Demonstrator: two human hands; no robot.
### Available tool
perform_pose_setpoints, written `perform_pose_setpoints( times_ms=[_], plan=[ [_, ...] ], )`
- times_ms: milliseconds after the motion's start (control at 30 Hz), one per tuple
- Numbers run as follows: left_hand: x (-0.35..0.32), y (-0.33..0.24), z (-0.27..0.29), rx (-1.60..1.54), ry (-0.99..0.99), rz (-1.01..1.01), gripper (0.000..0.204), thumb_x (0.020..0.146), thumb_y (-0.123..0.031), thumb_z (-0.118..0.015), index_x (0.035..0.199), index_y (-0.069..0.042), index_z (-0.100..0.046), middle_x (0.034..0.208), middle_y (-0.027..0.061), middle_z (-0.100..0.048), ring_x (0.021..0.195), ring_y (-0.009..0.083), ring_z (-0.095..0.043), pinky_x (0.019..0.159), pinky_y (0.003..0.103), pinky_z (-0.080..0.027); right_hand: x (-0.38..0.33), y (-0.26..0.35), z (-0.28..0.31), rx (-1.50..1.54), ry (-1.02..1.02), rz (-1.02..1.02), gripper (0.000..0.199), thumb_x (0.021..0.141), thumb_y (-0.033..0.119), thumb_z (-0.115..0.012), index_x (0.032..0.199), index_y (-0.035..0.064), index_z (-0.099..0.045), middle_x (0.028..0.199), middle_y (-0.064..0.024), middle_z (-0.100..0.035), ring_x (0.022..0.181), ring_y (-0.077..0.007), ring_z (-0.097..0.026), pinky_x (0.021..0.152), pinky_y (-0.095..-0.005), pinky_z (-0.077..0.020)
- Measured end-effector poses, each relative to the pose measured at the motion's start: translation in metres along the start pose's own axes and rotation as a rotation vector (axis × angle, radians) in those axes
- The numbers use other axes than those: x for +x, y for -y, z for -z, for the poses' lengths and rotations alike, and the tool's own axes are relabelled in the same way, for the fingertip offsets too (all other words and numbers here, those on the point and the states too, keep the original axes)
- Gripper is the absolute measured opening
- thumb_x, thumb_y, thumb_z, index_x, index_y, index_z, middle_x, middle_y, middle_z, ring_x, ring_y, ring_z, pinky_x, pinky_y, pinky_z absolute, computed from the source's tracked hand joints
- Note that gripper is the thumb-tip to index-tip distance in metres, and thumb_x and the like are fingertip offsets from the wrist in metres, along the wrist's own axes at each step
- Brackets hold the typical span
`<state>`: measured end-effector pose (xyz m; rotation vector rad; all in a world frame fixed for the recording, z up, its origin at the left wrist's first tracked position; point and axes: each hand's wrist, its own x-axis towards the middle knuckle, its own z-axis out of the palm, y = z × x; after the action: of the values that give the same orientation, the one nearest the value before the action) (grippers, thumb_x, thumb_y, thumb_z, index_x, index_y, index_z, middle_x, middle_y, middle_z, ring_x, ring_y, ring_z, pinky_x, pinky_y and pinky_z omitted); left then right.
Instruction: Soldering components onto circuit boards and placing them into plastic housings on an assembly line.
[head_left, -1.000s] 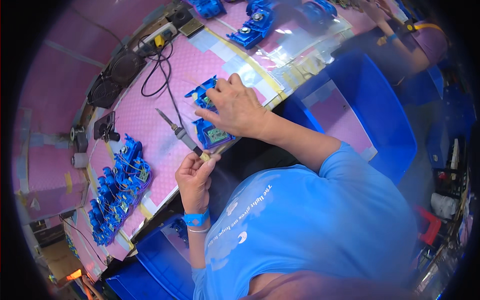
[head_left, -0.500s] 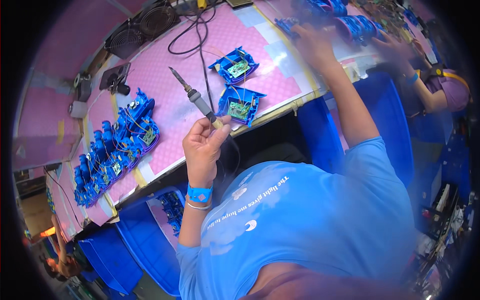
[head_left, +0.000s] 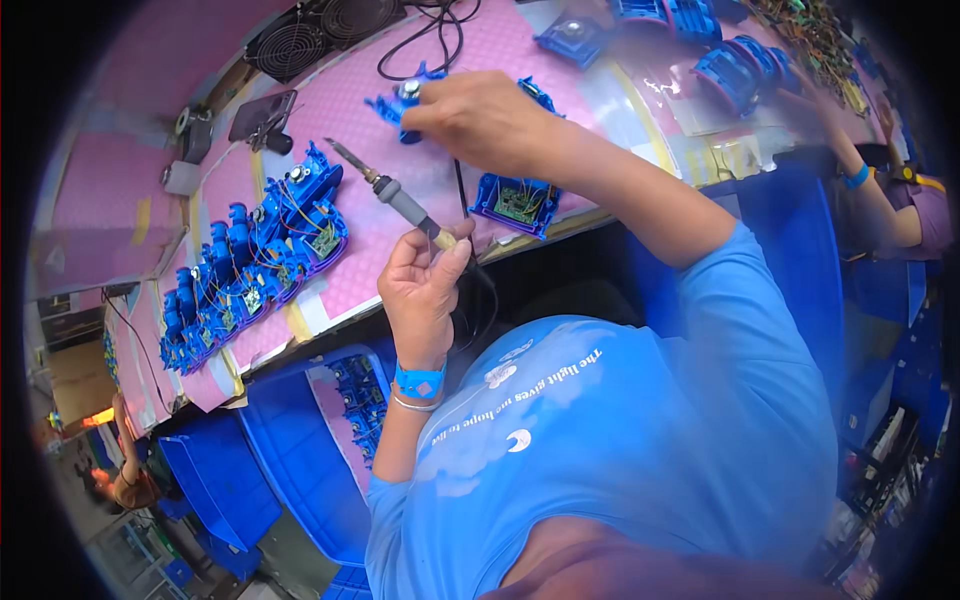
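The left hand (head_left: 420, 300) still clamps the slim, grey-sleeved soldering iron (head_left: 402, 203); the right hand (head_left: 482, 115), just swung back in, now pinches a blue plastic shell (head_left: 407, 95) over the pink quilted mat (head_left: 367, 238), so both hands are loaded!

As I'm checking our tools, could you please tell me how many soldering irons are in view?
1: a soldering iron, held in the left hand. Others may be hidden.

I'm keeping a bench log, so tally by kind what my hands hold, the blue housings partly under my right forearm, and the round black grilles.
Soldering iron, in the left hand: 1
Blue housing part, in the right hand: 1
Open housings by the right forearm: 2
Round black grilles: 2
Total: 6
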<state>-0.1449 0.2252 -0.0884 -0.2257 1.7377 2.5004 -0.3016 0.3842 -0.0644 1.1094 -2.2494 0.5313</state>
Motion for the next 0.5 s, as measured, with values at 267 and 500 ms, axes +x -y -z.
perform_pose_setpoints(
  times_ms=[267, 500],
  plan=[
    [-0.006, -0.003, 0.028, -0.028, -0.059, -0.048, 0.024, 0.087, -0.001, -0.071, 0.109, 0.000, -0.060, 0.114, 0.0138, -0.068, 0.080, 0.0033, -0.058, 0.064, 0.014, -0.043, -0.032, 0.012, 0.053, 0.050, -0.036, -0.360, 0.025, 0.088, 0.025, -0.070, 0.106, 0.0083, -0.067, 0.077, -0.0122, -0.067, 0.067, -0.0277, -0.066, 0.060, -0.0370, -0.0499],
    [0.005, 0.011, 0.021, -0.002, -0.016, -0.065, 0.023, 0.087, 0.002, -0.070, 0.108, 0.001, -0.060, 0.117, 0.0153, -0.067, 0.089, 0.0065, -0.060, 0.075, 0.019, -0.048, -0.088, 0.059, 0.062, 0.140, 0.163, -0.794, 0.039, 0.080, 0.028, -0.079, 0.107, 0.0035, -0.066, 0.081, -0.0120, -0.068, 0.064, -0.0214, -0.066, 0.061, -0.0335, -0.0516]
  ],
)
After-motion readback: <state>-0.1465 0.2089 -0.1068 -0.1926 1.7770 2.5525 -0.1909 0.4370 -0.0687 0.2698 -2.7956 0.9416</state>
